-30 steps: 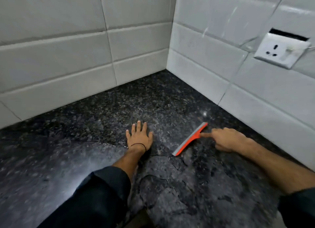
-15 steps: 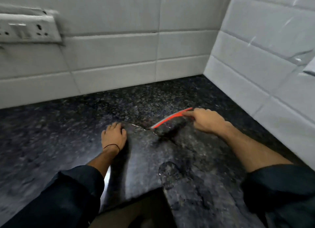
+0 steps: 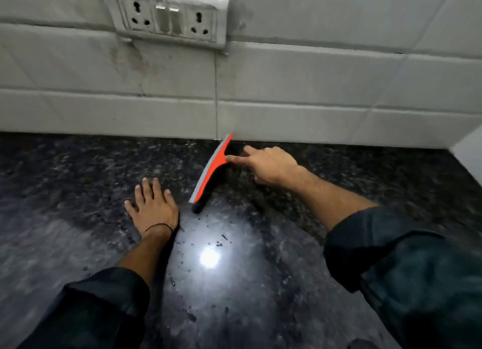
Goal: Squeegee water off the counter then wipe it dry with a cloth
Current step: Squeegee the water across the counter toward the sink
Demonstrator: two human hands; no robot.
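I had my right hand (image 3: 271, 164) closed on the handle of the orange squeegee (image 3: 212, 167), forefinger stretched along it toward the blade. The squeegee stood on the dark speckled counter (image 3: 78, 171) with its grey blade edge down, running aslant from the counter's back edge, where its far tip touched the foot of the white tiled wall (image 3: 313, 87), out toward the middle. My left hand (image 3: 152, 207) lay flat on the counter just beside the blade's near end, fingers spread, gripping nothing. A thin black band (image 3: 158, 227) circled that wrist. A bright light reflection (image 3: 208, 257) shone on the wet-looking surface nearer me. A socket plate (image 3: 169, 18) sat on the wall above.
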